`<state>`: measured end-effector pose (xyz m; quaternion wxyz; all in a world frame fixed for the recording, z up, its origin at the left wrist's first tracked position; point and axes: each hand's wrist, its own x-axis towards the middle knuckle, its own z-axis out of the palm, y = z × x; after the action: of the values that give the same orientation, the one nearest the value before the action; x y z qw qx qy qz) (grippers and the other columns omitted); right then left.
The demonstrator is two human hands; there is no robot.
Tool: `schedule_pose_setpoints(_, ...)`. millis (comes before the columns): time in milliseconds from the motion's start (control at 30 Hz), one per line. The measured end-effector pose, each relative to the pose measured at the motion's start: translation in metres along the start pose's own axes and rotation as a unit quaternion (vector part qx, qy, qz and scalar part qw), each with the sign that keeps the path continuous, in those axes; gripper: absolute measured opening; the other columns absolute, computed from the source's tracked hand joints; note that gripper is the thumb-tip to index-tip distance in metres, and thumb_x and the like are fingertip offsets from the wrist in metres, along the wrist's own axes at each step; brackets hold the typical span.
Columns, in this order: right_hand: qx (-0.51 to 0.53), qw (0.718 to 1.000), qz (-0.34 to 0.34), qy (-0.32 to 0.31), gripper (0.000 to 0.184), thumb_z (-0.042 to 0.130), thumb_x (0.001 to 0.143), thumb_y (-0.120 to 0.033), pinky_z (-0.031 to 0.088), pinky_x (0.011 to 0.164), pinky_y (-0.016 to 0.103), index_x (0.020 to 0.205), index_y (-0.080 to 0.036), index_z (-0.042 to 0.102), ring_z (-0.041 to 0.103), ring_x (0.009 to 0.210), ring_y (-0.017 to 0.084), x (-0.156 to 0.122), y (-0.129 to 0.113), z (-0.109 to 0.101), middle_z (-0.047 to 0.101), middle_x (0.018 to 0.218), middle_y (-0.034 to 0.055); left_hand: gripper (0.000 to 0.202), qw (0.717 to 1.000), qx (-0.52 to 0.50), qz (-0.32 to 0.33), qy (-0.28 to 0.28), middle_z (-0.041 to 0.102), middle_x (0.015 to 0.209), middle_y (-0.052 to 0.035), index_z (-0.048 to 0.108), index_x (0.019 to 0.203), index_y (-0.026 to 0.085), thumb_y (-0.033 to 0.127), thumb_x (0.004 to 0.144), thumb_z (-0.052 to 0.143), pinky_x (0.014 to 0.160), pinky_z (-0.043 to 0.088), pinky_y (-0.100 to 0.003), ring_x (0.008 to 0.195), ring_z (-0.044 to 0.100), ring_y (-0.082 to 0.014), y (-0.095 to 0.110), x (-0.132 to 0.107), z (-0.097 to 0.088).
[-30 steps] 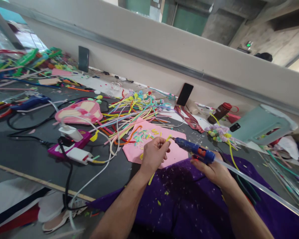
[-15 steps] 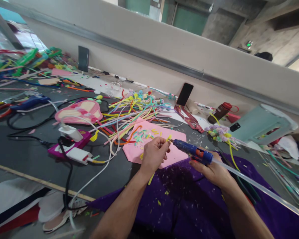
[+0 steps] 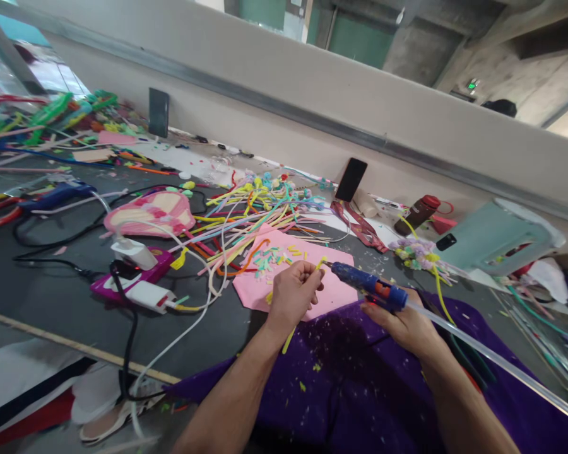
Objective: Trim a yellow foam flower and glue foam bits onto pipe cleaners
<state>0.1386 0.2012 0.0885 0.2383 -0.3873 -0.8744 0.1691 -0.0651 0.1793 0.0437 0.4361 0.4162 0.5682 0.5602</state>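
My left hand (image 3: 296,289) pinches a yellow pipe cleaner (image 3: 288,340); its tip stands above my fingers and its tail hangs below the hand. My right hand (image 3: 402,318) is wrapped round a blue glue gun (image 3: 357,277) with a long clear glue stick (image 3: 483,353) running out of its back. The gun's nozzle points left, at or very near the yellow tip; whether they touch I cannot tell. Under my left hand lies a pink sheet (image 3: 334,299) with short yellow and mint cut pieces (image 3: 269,260) scattered on it.
Behind the sheet is a heap of coloured pipe cleaners (image 3: 260,208). A purple power strip (image 3: 104,285) with white cables stands left. A phone (image 3: 351,179) leans on the partition; a brown bottle (image 3: 416,214) lies right. Purple cloth (image 3: 322,391) covers the front.
The glue gun has shifted slightly to the right, its nozzle drawing a little away from the yellow tip. My left hand stays nearly still.
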Motion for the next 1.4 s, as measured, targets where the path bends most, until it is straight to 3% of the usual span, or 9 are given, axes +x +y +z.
schedule_pose_setpoints(667,0.002,1.0,0.006,0.006,0.028,0.056,0.083,-0.041,0.032,0.049,0.024,0.067,-0.018,0.051,0.043,0.051,0.012,-0.002,-0.001,0.0,0.048,0.057,-0.0022,0.024,1.0,-0.002,-0.004,0.001,0.061,0.057,0.0014,0.056,0.071,0.017,0.04,0.078,0.057,0.032,0.036,-0.015,0.037,0.049,-0.0066,0.004,-0.001,-0.001)
schedule_pose_setpoints(800,0.025,1.0,0.017,-0.005,0.023,0.056,0.083,-0.039,0.035,0.05,0.024,0.072,-0.018,0.056,0.047,0.052,0.013,-0.005,0.007,0.0,0.052,0.059,-0.0018,0.023,1.0,-0.004,-0.005,0.004,0.061,0.057,0.0012,0.057,0.071,0.017,0.039,0.077,0.057,0.031,0.036,-0.015,0.037,0.049,-0.0066,0.004,0.0,-0.001)
schedule_pose_setpoints(900,0.043,0.998,0.041,0.023,0.021,0.053,0.086,-0.037,0.04,0.054,0.025,0.079,-0.019,0.058,0.053,0.057,0.015,-0.005,0.016,0.0,0.058,0.065,-0.0006,0.021,1.0,-0.024,-0.01,0.013,0.061,0.056,0.0015,0.057,0.07,0.017,0.037,0.076,0.059,0.031,0.036,-0.015,0.036,0.047,-0.006,0.003,0.001,-0.002)
schedule_pose_setpoints(1033,-0.046,0.996,0.058,0.043,0.024,0.051,0.086,-0.041,0.043,0.061,0.028,0.091,-0.018,0.059,0.061,0.069,0.02,0.006,0.033,0.008,0.064,0.078,0.0032,0.022,0.996,-0.085,-0.018,0.017,0.061,0.055,0.0024,0.056,0.069,0.016,0.037,0.074,0.062,0.03,0.034,-0.014,0.033,0.044,-0.0047,0.002,0.004,-0.004)
schedule_pose_setpoints(1233,-0.245,0.968,0.045,-0.044,0.031,0.051,0.086,-0.036,0.047,0.066,0.03,0.11,-0.016,0.058,0.063,0.085,0.023,0.023,0.068,0.043,0.063,0.101,0.0098,0.026,0.982,-0.181,-0.043,-0.031,0.057,0.05,0.0032,0.054,0.061,0.014,0.035,0.072,0.066,0.028,0.028,-0.013,0.03,0.04,-0.0029,0.008,0.004,-0.008)
schedule_pose_setpoints(1333,-0.245,0.966,0.005,-0.084,0.034,0.057,0.083,-0.036,0.048,0.074,0.031,0.113,-0.019,0.06,0.061,0.093,0.023,0.024,0.071,0.049,0.061,0.105,0.0103,0.028,0.974,-0.207,-0.057,-0.075,0.055,0.046,0.0035,0.054,0.058,0.014,0.034,0.073,0.065,0.028,0.026,-0.013,0.029,0.039,-0.0026,0.009,0.004,-0.01)
schedule_pose_setpoints(1400,-0.194,0.978,-0.037,-0.066,0.036,0.061,0.081,-0.039,0.047,0.082,0.035,0.112,-0.021,0.062,0.059,0.099,0.025,0.023,0.064,0.045,0.061,0.11,0.0111,0.029,0.97,-0.208,-0.072,-0.104,0.054,0.044,0.0035,0.055,0.057,0.013,0.034,0.074,0.065,0.028,0.026,-0.014,0.028,0.039,-0.0025,0.009,0.003,-0.009)
